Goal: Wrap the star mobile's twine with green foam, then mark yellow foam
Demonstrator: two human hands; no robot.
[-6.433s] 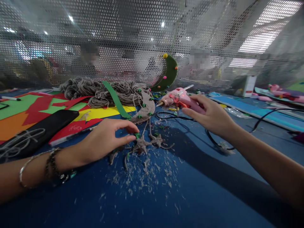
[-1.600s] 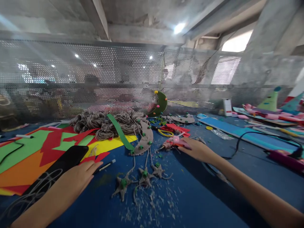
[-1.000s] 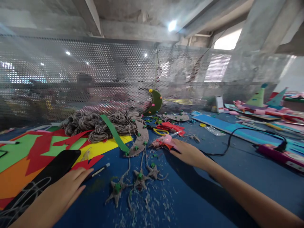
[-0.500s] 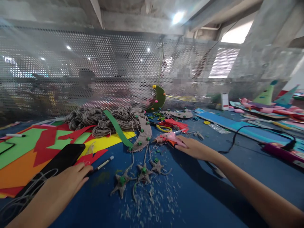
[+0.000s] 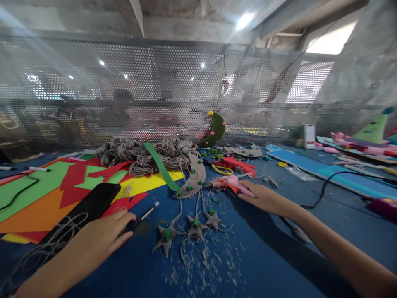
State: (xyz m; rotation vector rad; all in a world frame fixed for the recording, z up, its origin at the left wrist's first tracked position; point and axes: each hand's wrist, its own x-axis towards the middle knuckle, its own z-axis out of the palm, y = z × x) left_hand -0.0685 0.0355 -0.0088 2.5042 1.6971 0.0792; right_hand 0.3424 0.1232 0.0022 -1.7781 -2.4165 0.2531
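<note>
A perforated screen (image 5: 161, 82) backs the far edge of the blue surface (image 5: 130, 273). Nearer you, your right hand (image 5: 266, 198) wraps the pink glue gun (image 5: 231, 181), probably so its nozzle (image 5: 214, 183) faces the grey crescent (image 5: 196, 177); whether your left hand (image 5: 99, 236) pinches the pen (image 5: 149, 211), I cannot tell.

A ceiling lamp (image 5: 245, 21) glares hazily, and a long dark shadow (image 5: 281, 238) crosses the blue table (image 5: 133, 271).
</note>
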